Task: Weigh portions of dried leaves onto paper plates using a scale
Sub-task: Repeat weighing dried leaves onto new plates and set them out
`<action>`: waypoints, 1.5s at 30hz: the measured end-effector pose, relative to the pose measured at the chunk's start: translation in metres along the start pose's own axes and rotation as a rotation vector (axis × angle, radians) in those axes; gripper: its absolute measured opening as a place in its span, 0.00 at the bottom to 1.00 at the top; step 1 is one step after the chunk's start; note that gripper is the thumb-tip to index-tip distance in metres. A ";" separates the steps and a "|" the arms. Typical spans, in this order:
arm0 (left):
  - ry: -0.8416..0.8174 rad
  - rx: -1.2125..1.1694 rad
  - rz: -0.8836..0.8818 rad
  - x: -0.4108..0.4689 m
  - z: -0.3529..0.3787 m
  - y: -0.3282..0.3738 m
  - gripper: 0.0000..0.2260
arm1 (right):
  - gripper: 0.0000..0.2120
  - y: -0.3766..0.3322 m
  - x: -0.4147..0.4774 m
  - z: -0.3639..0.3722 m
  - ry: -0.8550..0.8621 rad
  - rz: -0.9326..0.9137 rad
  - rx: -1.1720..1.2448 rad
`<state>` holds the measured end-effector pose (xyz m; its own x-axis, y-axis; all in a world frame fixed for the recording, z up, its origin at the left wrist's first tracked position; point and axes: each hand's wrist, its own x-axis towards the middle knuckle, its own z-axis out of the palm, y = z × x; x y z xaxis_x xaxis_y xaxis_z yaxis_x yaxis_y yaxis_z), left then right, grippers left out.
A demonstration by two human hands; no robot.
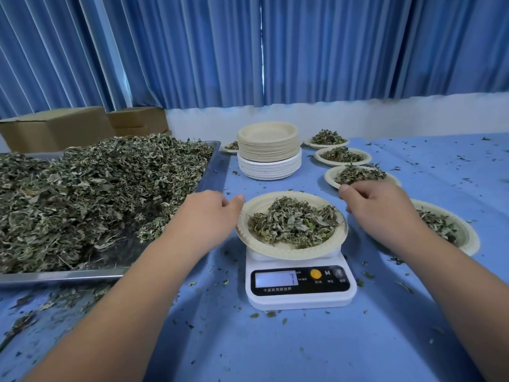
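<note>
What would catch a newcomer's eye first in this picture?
Probably the huge heap of dried leaves filling the metal tray at left. Next, the leaf-filled paper plate on the white scale at centre, with the left hand and right hand at either side of its rim. Behind stands a tall stack of empty plates.

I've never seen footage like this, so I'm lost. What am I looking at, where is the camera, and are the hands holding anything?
There is one picture, taken by a camera on a person's head looking down at their hands. The left hand and right hand flank a paper plate of dried leaves on a scale; whether the fingers grip its rim is unclear. Left is a metal tray heaped with leaves, behind a stack of empty plates, right several filled plates, all on a blue table.
</note>
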<state>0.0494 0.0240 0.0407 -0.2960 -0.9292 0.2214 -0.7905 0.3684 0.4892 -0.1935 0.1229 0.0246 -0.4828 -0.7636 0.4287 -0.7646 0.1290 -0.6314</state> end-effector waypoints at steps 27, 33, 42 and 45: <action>-0.406 -1.170 -0.199 0.011 -0.017 0.059 0.10 | 0.11 -0.007 0.023 -0.041 -0.155 0.470 1.001; -0.512 -1.202 -0.212 0.076 0.004 0.097 0.11 | 0.11 0.022 0.101 -0.055 -0.130 0.493 0.975; -0.556 -1.228 -0.311 0.196 0.055 0.159 0.12 | 0.12 0.083 0.211 -0.062 -0.165 0.594 0.955; -0.548 -1.216 -0.382 0.221 0.055 0.195 0.14 | 0.11 0.092 0.235 -0.087 -0.190 0.676 0.979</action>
<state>-0.1995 -0.1107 0.1391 -0.5637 -0.7661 -0.3086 0.0056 -0.3772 0.9261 -0.4147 0.0107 0.1234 -0.5269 -0.8187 -0.2284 0.3070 0.0672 -0.9493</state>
